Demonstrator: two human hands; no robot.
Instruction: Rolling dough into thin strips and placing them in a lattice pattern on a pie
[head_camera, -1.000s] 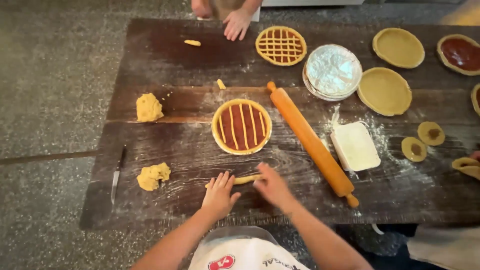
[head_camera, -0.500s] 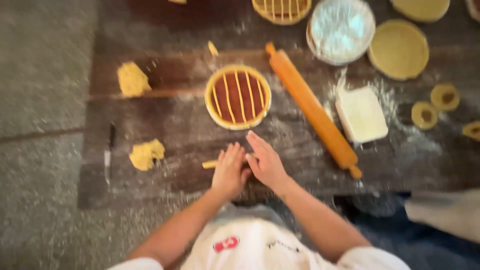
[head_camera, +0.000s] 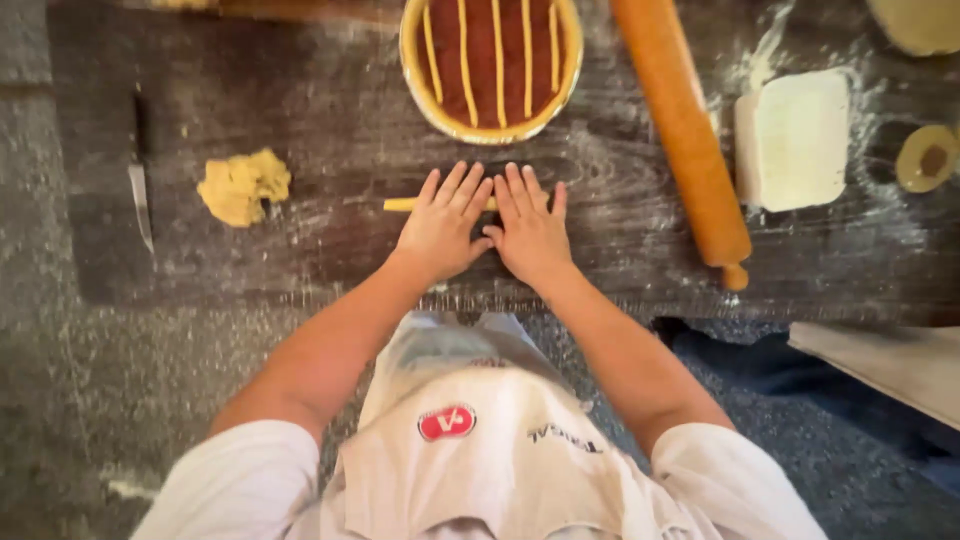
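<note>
Both hands flat, palms down, side by side on the bench (head_camera: 300, 260), thumbs nearly touching. Left hand (head_camera: 442, 225): fingers (head_camera: 455, 185) straight and slightly spread, pressed onto a thin dough rope (head_camera: 405, 204); nothing gripped. Right hand (head_camera: 528, 228): fingers (head_camera: 525, 185) likewise extended and a little apart, lying flat; whether the rope runs on under this palm cannot be told. Dough rope: pale yellow, slender, smooth, lying crosswise; only its left end shows, sticking out past the left hand's little finger, the rest hidden beneath the hands. Just beyond the fingertips sits a round tart (head_camera: 490, 60) in a yellow pastry shell, dark red filling, 4 pale dough strips laid across it in near-parallel lines; its top is cut by the frame. To the right, a wooden rolling pin (head_camera: 685, 130) lies aslant, handle end toward the bench's near edge. Further right, a pale rectangular block (head_camera: 795, 140) on scattered flour, and a small round pastry ring (head_camera: 928, 160) beside it. To the left of the hands, a rough lump of yellow dough (head_camera: 243, 185); further left, a knife (head_camera: 140, 195) lying blade toward the near edge. Bench: dark weathered wood, floured.
</note>
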